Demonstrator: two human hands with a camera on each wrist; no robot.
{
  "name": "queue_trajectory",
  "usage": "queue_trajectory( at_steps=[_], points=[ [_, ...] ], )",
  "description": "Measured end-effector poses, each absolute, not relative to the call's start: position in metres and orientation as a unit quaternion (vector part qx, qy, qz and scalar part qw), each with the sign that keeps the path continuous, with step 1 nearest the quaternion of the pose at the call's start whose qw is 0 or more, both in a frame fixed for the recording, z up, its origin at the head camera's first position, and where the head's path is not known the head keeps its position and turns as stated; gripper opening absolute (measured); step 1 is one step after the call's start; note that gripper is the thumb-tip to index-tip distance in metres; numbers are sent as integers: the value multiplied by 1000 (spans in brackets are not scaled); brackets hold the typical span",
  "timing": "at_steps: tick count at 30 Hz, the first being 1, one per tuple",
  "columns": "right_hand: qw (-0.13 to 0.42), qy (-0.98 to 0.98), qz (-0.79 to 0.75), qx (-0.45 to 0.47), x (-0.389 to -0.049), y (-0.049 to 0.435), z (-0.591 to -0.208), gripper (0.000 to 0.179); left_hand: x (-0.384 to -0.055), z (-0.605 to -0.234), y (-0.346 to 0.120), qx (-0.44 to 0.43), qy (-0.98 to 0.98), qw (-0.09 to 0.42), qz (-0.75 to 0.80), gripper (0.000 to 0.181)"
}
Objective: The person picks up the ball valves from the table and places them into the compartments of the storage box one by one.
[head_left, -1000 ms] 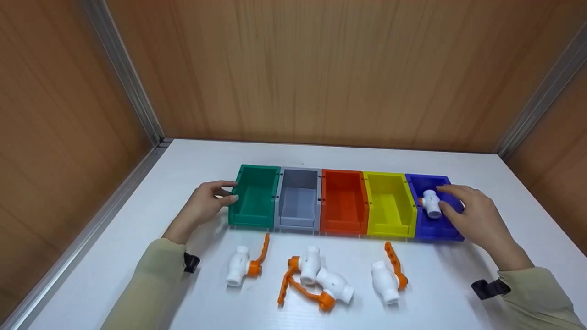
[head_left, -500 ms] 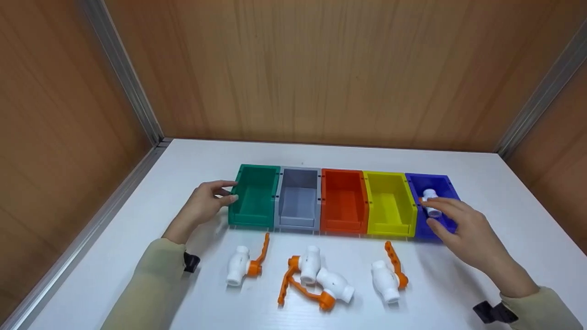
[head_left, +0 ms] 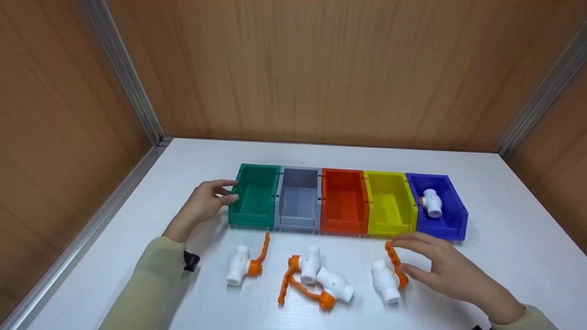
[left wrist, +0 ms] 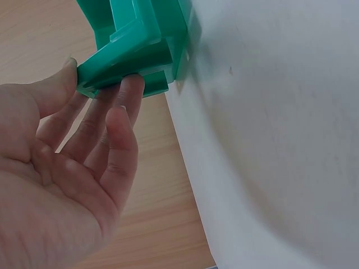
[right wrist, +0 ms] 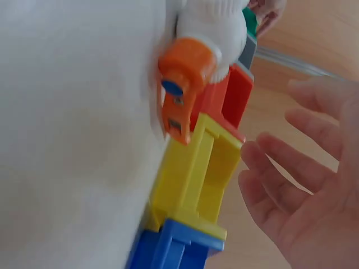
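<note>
My left hand [head_left: 204,204] grips the left edge of the green bin [head_left: 254,197]. In the left wrist view its thumb [left wrist: 61,84] lies against the bin's lip, with fingers under it. My right hand [head_left: 447,268] holds nothing; thumb and fingers spread apart beside the orange lever of the rightmost loose ball valve [head_left: 384,282]. The right wrist view shows that white valve [right wrist: 216,25] to the left of the spread fingers [right wrist: 280,174]. Another white ball valve [head_left: 432,203] lies in the blue bin [head_left: 451,208], its orange part mostly hidden at the left wall.
Grey [head_left: 298,199], red [head_left: 345,201] and yellow [head_left: 390,201] bins stand joined between the green and blue ones. In front lie a ball valve [head_left: 238,266] at left and two touching valves [head_left: 310,264] in the middle. Wood panels [head_left: 321,73] enclose the white table [head_left: 206,156].
My right hand has drawn back from the valve in the blue bin and moved towards the front left, to the rightmost loose valve. The left hand has stayed at the green bin.
</note>
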State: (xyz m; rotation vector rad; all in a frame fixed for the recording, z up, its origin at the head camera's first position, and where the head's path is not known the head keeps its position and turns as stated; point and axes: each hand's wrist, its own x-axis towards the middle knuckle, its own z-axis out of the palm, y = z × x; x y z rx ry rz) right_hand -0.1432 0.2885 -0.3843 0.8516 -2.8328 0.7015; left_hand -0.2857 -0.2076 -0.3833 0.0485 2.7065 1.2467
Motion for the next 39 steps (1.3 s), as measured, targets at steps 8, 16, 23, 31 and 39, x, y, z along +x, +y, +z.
queue_trajectory(
  at_steps=[8, 16, 23, 31, 39],
  points=[
    [-33, -934, 209, 289, -134, 275, -395, 57, -284, -384, -207, 23, 908, 72, 412, 48],
    [-114, -932, 202, 277, -135, 267, -401, 68, -284, -386, -207, 20, 909, 77, 409, 48],
    [-152, -931, 200, 264, -136, 265, -398, 73, -285, -384, -206, 13, 910, 80, 408, 47],
    [-153, -929, 203, 270, -138, 266, -396, 70, -285, -381, -204, 17, 911, 74, 406, 46],
    [-137, -929, 201, 278, -139, 265, -397, 60, -284, -382, -205, 28, 911, 70, 405, 46]
  ],
)
